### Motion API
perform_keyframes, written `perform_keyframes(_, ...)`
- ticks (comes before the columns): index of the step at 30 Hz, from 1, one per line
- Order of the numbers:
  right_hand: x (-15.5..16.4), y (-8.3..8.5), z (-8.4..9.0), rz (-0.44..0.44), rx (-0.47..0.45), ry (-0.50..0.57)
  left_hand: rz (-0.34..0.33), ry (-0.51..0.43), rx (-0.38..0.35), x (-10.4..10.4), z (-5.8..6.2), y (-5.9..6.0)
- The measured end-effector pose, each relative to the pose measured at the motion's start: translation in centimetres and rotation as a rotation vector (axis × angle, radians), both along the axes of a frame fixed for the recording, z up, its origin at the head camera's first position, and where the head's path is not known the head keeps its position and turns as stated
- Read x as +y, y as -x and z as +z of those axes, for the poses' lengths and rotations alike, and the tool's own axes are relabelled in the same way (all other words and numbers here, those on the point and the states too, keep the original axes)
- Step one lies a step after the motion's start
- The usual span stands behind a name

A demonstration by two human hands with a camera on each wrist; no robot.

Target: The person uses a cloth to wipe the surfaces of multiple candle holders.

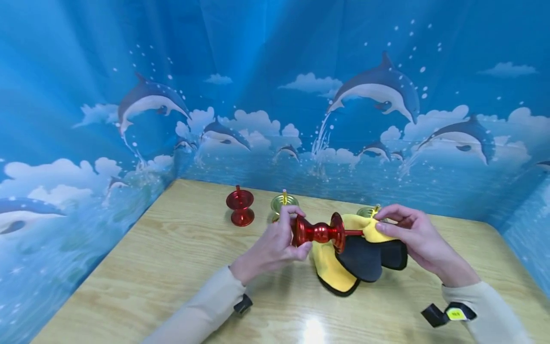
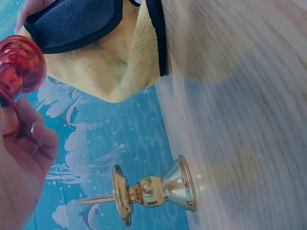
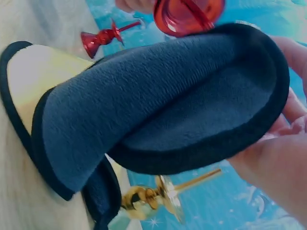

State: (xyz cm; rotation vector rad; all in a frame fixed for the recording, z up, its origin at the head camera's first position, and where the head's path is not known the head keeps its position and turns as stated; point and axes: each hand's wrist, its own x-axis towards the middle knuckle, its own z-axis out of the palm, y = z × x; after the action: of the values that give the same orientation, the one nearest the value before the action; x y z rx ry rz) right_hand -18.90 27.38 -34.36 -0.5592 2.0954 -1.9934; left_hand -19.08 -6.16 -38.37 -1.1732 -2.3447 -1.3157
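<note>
My left hand (image 1: 270, 246) grips a red metallic candlestick (image 1: 320, 232) by its base. It lies sideways in the air, its thin spike pointing right. A cloth (image 1: 363, 260), yellow on one face and dark grey on the other, hangs from my right hand (image 1: 417, 236). The fingers and thumb pinch a yellow fold of it at the tip of the spike. From the right wrist, the cloth's dark face (image 3: 144, 100) with black edging covers much of the view, hiding part of the fingers. The candlestick's red dish (image 3: 184, 17) shows just above it.
Along the back of the wooden table (image 1: 180, 267) stand another red candlestick (image 1: 240, 208) and a gold one (image 1: 281, 200), the latter partly behind my left hand. A second gold candlestick (image 1: 365, 211) is mostly hidden behind the cloth. A blue dolphin backdrop (image 1: 266, 95) borders the table.
</note>
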Motion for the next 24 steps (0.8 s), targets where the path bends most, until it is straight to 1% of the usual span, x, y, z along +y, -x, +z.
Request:
perform_keyframes(3,-0.9,-0.1,-0.3,0.008,-0.014,-0.015,-0.025,-0.031,-0.022,0.2,0.0,-0.1)
perform_keyframes(5,-1.3,-0.1,-0.5,0.036,-0.035,-0.016,-0.034,-0.042,-0.027,0.2,0.0,-0.1)
perform_keyframes(10,-1.7,-0.2,-0.9,0.111,-0.07,-0.013,-0.026,-0.045,-0.002,0.3,-0.1,-0.2)
perform_keyframes(13,-2.0,-0.3,-0.9,0.107,-0.085,-0.005,-0.04,-0.049,0.0,0.4,-0.1,-0.1)
perform_keyframes(15,-2.3,-0.4,-1.0,0.081,-0.08,-0.006,-0.041,-0.036,-0.004,0.5,0.0,-0.1)
perform_keyframes(17,-2.7,-0.4,-1.1,0.033,-0.059,-0.014,-0.037,-0.015,-0.023,0.7,0.1,-0.2)
perform_keyframes(19,-3.1,-0.5,-1.2,-0.02,-0.046,-0.011,-0.027,0.01,-0.053,0.7,0.2,-0.2)
perform_keyframes(22,-3.4,-0.6,-1.1,-0.096,-0.054,0.008,-0.006,0.043,-0.102,0.8,0.4,-0.3)
perform_keyframes(24,-3.5,-0.7,-1.1,-0.12,-0.07,0.028,-0.004,0.06,-0.136,0.9,0.6,-0.2)
